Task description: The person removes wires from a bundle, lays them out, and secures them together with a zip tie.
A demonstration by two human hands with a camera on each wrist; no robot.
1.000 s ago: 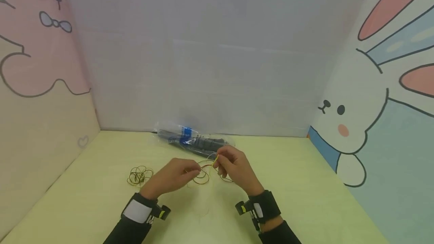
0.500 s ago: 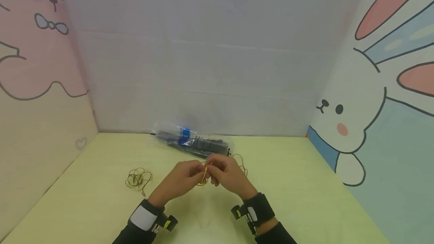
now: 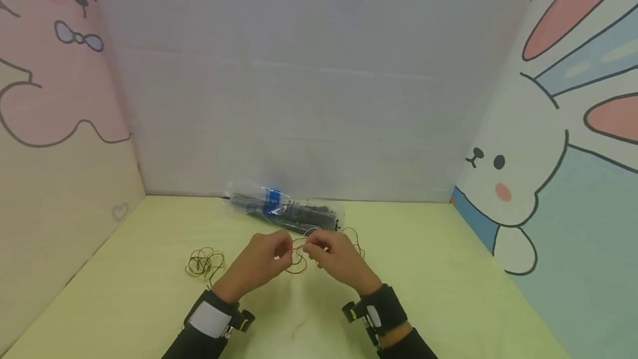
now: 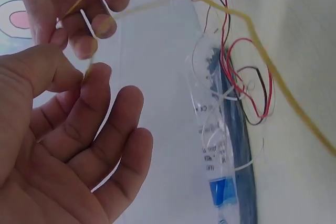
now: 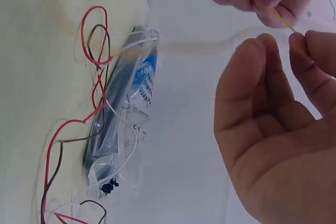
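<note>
Both hands are raised over the table, fingertips a short gap apart. A thin yellow wire runs across that gap. My left hand pinches it between thumb and forefinger; the left wrist view shows its other fingers loosely bent. My right hand pinches the wire too, thumb against forefinger. A longer stretch of yellow wire trails away, blurred, in the left wrist view. Past the hands lie loose red wire, black wire and white wire.
A loose coil of thin wire lies on the table left of my left hand. Against the back wall rests a clear plastic bag with a long dark item inside and a blue label.
The hands were apart, then came together at the fingertips, and now stand slightly apart with wire stretched between them. The yellow loop that hung between them half a second ago no longer shows there.
</note>
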